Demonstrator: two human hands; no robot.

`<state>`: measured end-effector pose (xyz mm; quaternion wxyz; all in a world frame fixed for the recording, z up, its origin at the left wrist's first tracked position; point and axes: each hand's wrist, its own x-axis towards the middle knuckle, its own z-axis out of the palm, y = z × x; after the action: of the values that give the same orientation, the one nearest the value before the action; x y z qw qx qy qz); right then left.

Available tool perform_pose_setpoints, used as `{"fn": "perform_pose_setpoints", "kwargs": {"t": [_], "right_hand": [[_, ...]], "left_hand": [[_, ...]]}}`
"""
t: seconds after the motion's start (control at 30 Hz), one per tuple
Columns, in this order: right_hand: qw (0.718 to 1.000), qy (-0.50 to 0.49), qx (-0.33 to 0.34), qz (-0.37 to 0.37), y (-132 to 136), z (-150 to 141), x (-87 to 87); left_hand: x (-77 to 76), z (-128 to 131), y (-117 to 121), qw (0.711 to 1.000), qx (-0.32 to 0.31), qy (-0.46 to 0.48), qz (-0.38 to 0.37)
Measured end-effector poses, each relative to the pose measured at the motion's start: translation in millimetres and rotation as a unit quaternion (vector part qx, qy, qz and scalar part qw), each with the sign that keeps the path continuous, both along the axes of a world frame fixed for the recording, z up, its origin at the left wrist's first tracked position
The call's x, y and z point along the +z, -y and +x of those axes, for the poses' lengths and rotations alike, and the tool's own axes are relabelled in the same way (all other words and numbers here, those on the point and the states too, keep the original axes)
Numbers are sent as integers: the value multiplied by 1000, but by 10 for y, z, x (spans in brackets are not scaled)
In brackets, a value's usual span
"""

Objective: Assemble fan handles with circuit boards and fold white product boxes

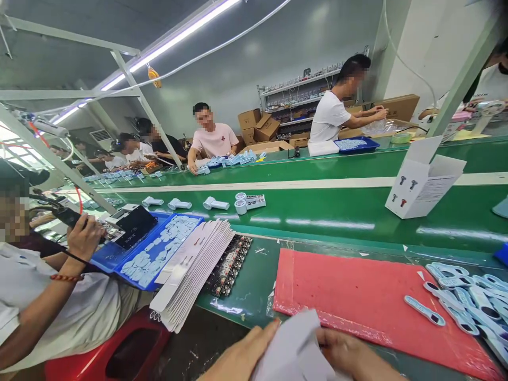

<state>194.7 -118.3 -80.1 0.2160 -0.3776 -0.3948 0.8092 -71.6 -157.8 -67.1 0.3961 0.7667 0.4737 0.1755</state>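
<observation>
At the bottom of the head view, a white cardboard box [291,346] is held between my two hands, partly blurred and cut off by the lower edge. My left hand [244,353] grips its left side, thumb and fingers along the card. My right hand [351,353] is closed at its right edge, with the fingertips partly hidden behind the card. Just beyond lies a red mat [349,286]. On its right end is a pile of light-blue and white plastic handle-shaped parts [472,296], with one single part [424,310] apart from it.
A stack of flat white cartons [194,275] stands left, beside circuit boards [230,264] and a blue tray [148,254] of small parts. An open white box [420,185] and several plastic housings [216,203] are on the green conveyor [317,211]. A co-worker sits close at left.
</observation>
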Motion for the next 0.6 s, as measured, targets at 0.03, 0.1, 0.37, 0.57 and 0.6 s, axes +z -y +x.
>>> {"fn": "perform_pose_setpoints", "kwargs": {"t": [0.03,0.1,0.37,0.57,0.6], "right_hand": [[1000,-16,-21,-17,-51,32,106],[992,-45,-110,32,-153,77,347],[677,72,-256,687,-254,-150,821],[710,-30,-279,646,-331,-221,821],[728,-46,-288,621,-343,-222,814]], "left_hand": [[139,34,-19,998,35,43,-11],[460,94,-88,986,115,121,-18],[991,190,-417,963,183,42,191],[856,302,-581,927,133,10,349],[828,326,-615,922,123,14,367]]}}
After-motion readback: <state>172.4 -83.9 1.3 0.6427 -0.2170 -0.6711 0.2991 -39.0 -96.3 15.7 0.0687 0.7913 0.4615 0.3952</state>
